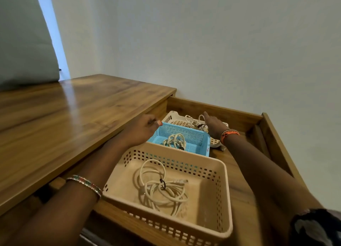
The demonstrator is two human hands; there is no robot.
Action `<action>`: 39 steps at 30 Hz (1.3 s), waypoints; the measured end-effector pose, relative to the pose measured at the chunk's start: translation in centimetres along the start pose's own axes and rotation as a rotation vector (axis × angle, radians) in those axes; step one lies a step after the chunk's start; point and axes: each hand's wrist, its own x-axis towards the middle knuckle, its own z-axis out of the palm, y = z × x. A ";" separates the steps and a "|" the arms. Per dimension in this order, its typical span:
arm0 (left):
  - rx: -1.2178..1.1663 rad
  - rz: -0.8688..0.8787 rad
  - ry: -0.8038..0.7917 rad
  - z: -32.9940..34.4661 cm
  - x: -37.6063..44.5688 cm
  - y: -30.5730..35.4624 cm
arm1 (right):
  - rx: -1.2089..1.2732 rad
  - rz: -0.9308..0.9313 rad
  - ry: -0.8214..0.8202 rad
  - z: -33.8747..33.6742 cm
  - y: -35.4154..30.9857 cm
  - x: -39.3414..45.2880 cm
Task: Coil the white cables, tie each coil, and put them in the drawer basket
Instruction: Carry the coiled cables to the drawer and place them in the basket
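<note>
Wooden desktop [73,113] with glossy grain, plain pale wall [203,43] behind, grey cushion [24,39] at its far-left end

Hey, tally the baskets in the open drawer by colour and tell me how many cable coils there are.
Beige basket: 1
Blue basket: 1
White basket: 1
Cable coils, one in each basket: 3
Total: 6 things

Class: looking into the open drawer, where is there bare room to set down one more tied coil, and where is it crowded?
Free: the beige basket floor right of its coil, and the drawer bottom right of the baskets. Crowded: the blue basket and white basket, with the left hand and right hand over them.
</note>
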 end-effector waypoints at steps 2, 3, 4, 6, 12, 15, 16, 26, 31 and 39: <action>-0.006 0.012 -0.032 0.2 -1.1 1.4 | -0.014 -0.001 0.066 -0.7 0.0 -1.6; -0.009 0.015 -0.042 0.3 -1.5 2.2 | -0.027 -0.014 0.083 -0.9 0.0 -2.4; -0.007 0.023 -0.039 0.4 -2.2 3.1 | -0.047 -0.029 0.089 -1.2 -0.1 -3.3; 0.006 0.044 -0.014 0.5 -3.6 4.7 | -0.084 -0.072 0.097 -2.1 -0.6 -5.2; -0.041 0.053 -0.044 2.8 -8.9 9.0 | -0.219 -0.145 0.186 -5.3 -2.3 -12.4; -0.043 0.162 -0.132 5.8 -12.7 12.5 | -0.240 0.038 0.234 -7.1 -1.4 -17.4; -0.051 0.205 -0.189 7.0 -14.1 13.9 | -0.210 0.139 0.245 -7.6 -0.5 -19.3; -0.020 0.250 -0.250 8.3 -19.0 15.5 | 1.040 0.644 -0.041 -8.0 4.2 -29.0; -0.009 0.174 0.000 4.2 -17.5 11.4 | 0.909 0.542 0.018 -7.4 1.9 -27.4; 0.073 0.074 0.438 -0.2 -17.5 6.0 | 0.955 0.403 -0.015 -5.9 -6.1 -22.7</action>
